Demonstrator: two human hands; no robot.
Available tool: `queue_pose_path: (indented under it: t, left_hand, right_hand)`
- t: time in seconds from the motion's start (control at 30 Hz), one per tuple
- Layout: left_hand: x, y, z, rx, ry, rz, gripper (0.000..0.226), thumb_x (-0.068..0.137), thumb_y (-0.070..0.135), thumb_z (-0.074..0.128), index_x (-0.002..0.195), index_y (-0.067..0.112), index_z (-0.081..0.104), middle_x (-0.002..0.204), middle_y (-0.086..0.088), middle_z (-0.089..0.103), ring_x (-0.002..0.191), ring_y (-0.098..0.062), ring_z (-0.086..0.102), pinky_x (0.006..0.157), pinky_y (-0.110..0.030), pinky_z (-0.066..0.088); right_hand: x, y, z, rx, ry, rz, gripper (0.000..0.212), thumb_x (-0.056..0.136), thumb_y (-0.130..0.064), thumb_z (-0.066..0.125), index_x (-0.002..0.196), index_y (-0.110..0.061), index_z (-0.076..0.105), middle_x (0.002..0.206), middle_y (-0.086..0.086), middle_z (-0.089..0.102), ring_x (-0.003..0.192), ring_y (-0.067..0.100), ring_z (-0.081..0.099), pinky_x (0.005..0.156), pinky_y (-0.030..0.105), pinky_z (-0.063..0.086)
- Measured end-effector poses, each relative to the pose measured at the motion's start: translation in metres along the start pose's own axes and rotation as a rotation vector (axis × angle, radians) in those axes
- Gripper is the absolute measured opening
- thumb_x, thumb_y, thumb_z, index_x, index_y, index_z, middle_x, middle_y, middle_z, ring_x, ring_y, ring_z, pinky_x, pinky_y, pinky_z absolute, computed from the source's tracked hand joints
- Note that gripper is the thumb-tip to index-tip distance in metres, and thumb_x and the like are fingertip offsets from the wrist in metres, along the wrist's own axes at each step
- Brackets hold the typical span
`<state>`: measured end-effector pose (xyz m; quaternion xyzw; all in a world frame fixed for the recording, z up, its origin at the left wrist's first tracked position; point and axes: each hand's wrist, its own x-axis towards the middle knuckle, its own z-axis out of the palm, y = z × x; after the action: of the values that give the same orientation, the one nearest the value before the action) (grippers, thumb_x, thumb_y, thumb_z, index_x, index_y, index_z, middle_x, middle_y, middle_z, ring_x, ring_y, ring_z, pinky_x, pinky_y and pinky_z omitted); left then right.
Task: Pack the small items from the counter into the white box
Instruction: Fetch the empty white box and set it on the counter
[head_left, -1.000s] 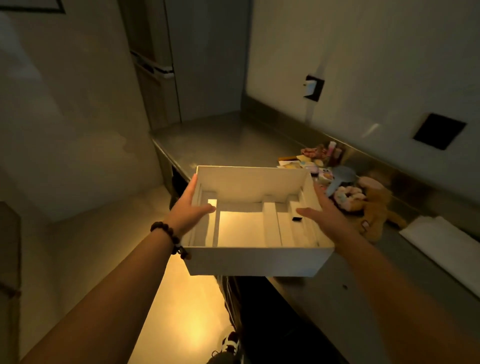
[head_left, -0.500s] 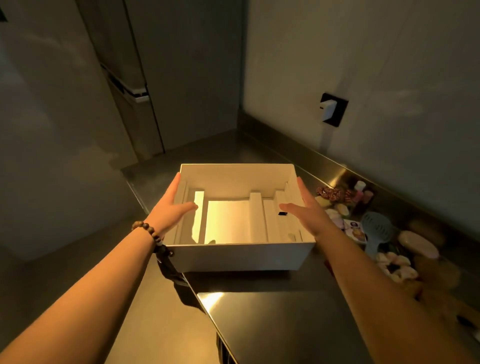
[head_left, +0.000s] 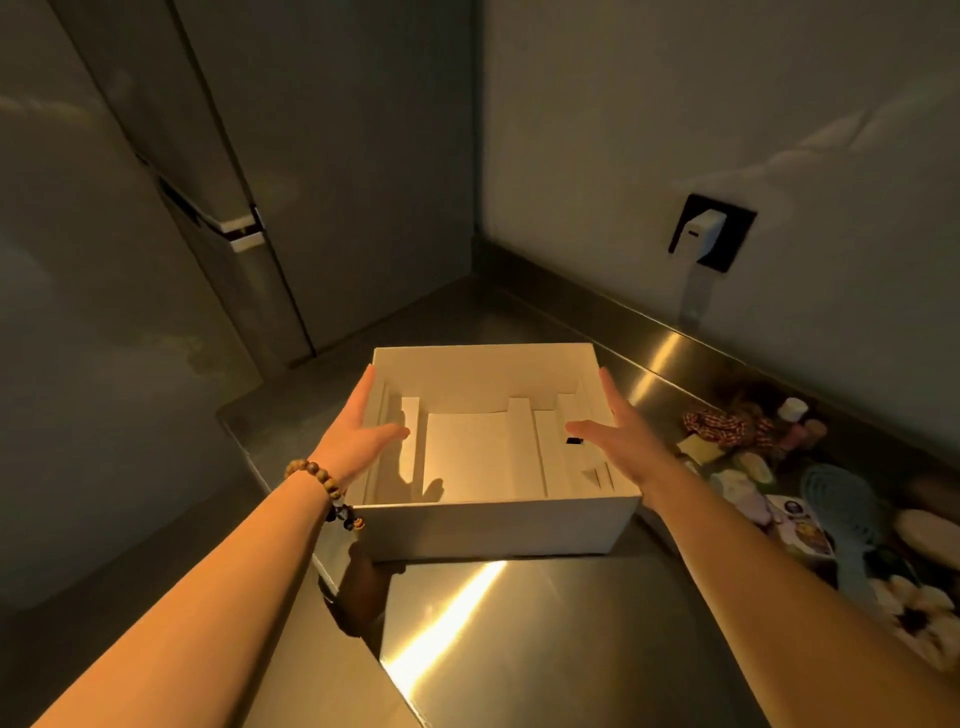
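Both hands clasp the white box (head_left: 493, 525) by its side walls: the left hand (head_left: 358, 434) lies flat along the left wall with its thumb hooked over the rim into the box, and the right hand (head_left: 621, 441) mirrors it on the right wall, thumb likewise inside — fingers straight, palms pressing inward, a hold suited to carrying or steadying a wide, light carton without crushing it. From the head camera, the only view, the box sits at the near left corner of the steel counter (head_left: 545, 639), its left part seemingly past the counter's edge; whether its base fully rests on the metal I cannot tell. Its mouth faces up and its cardboard dividers (head_left: 519, 441) show, with nothing packed yet. That spot looks chosen to keep the box just beside the small items (head_left: 748, 467) heaped along the wall to the right — a checked cloth piece, a grey brush, printed cards — so each has a short trip.
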<state>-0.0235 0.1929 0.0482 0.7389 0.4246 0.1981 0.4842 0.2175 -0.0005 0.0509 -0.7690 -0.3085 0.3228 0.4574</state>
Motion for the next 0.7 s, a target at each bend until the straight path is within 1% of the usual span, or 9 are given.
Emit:
queue_pose_path:
  t: [0.1,0.17,0.2,0.3,0.33,0.4,0.43,0.6,0.7]
  left_hand:
    - [0.029,0.000,-0.002,0.025,-0.042,0.018,0.089,0.083,0.018,0.065,0.147,0.036,0.005,0.154,0.004,0.016,0.138,-0.022,0.022,0.109,-0.046,0.020]
    - [0.046,0.001,-0.001,0.027,-0.056,0.035,0.090,0.082,0.018,0.065,0.147,0.036,0.005,0.154,0.003,0.018,0.137,-0.023,0.024,0.108,-0.047,0.022]
    - [0.054,0.002,-0.001,0.028,-0.062,0.041,0.090,0.082,0.018,0.065,0.147,0.036,0.005,0.153,0.003,0.019,0.137,-0.023,0.025,0.108,-0.047,0.022]
    - [0.074,0.003,-0.001,0.047,-0.077,0.052,0.092,0.081,0.020,0.067,0.146,0.036,0.004,0.153,0.002,0.020,0.136,-0.024,0.027,0.108,-0.048,0.023]
    - [0.079,0.003,-0.001,0.059,-0.080,0.051,0.092,0.081,0.021,0.067,0.146,0.037,0.004,0.153,0.002,0.020,0.136,-0.025,0.027,0.108,-0.048,0.023]
    - [0.084,0.003,-0.001,0.085,-0.075,0.049,0.093,0.082,0.024,0.067,0.146,0.038,0.002,0.154,0.001,0.020,0.136,-0.025,0.027,0.108,-0.048,0.023]
    - [0.085,0.003,-0.001,0.099,-0.068,0.052,0.092,0.082,0.027,0.067,0.146,0.038,0.002,0.154,0.001,0.020,0.136,-0.026,0.027,0.108,-0.049,0.023]
    - [0.074,0.009,-0.004,0.192,-0.011,0.067,0.083,0.086,0.043,0.058,0.148,0.029,0.005,0.153,-0.004,0.024,0.134,-0.028,0.032,0.106,-0.046,0.029]
    - [0.050,0.012,-0.007,0.188,-0.077,0.033,0.096,0.078,0.058,0.059,0.148,0.026,0.000,0.153,-0.005,0.023,0.133,-0.028,0.033,0.106,-0.045,0.030]
  right_hand:
    - [0.017,-0.001,0.001,-0.021,0.026,0.033,0.081,0.089,-0.032,0.063,0.145,-0.051,0.008,0.140,-0.006,0.044,0.105,0.010,0.046,0.089,0.046,0.045]
    - [0.027,-0.003,0.001,-0.041,0.052,0.028,0.078,0.089,-0.030,0.062,0.145,-0.051,0.011,0.138,-0.005,0.046,0.104,0.009,0.047,0.090,0.049,0.046]
    - [0.031,-0.005,0.002,-0.047,0.062,0.027,0.078,0.090,-0.030,0.062,0.145,-0.050,0.012,0.138,-0.005,0.046,0.104,0.009,0.048,0.088,0.048,0.048]
    - [0.042,-0.006,0.003,-0.067,0.077,0.028,0.079,0.090,-0.026,0.062,0.146,-0.048,0.011,0.139,-0.003,0.045,0.107,0.010,0.048,0.073,0.033,0.051]
    - [0.045,-0.006,0.003,-0.077,0.085,0.026,0.078,0.090,-0.025,0.062,0.146,-0.047,0.011,0.139,-0.002,0.046,0.111,0.013,0.050,0.074,0.034,0.053]
    - [0.048,-0.008,0.004,-0.100,0.098,0.019,0.077,0.090,-0.024,0.062,0.147,-0.043,0.013,0.139,0.000,0.046,0.121,0.020,0.049,0.086,0.046,0.052]
    - [0.049,-0.009,0.004,-0.108,0.102,0.016,0.076,0.090,-0.024,0.062,0.147,-0.042,0.014,0.139,0.001,0.046,0.122,0.020,0.049,0.090,0.049,0.049]
    - [0.041,-0.012,0.004,-0.205,0.156,-0.027,0.063,0.091,-0.031,0.060,0.143,-0.034,0.026,0.135,0.001,0.050,0.121,0.021,0.051,0.090,0.046,0.049]
    - [0.025,-0.010,0.005,-0.156,0.131,-0.029,0.067,0.086,-0.041,0.064,0.142,-0.031,0.028,0.133,-0.002,0.051,0.124,0.022,0.050,0.089,0.041,0.049]
